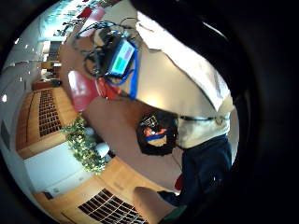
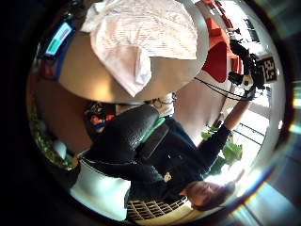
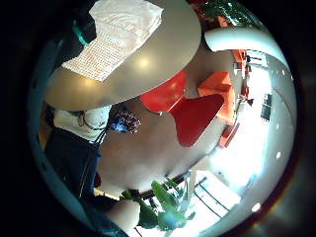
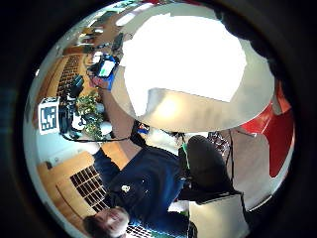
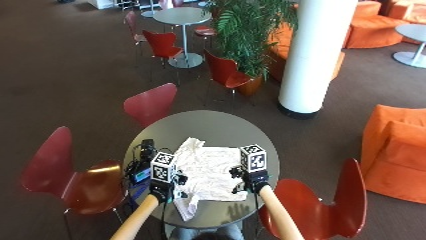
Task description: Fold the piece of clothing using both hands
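A: where's the shirt (image 5: 212,173)? 
B: rumpled on the round bench (image 5: 219,122), nearer its 6 o'clock edge. Left hand (image 5: 162,190) at its 9, right hand (image 5: 248,182) at its 3, probably to fold from both sides. Can't tell whether either hand's fingers are gripping.

Red chairs (image 5: 152,103), white pillar (image 5: 313,55), brown floor (image 5: 73,75)

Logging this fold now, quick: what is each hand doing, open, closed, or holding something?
Left hand: over the shirt's near left edge; fingers hidden, cannot tell.
Right hand: at the shirt's right edge; cannot tell.
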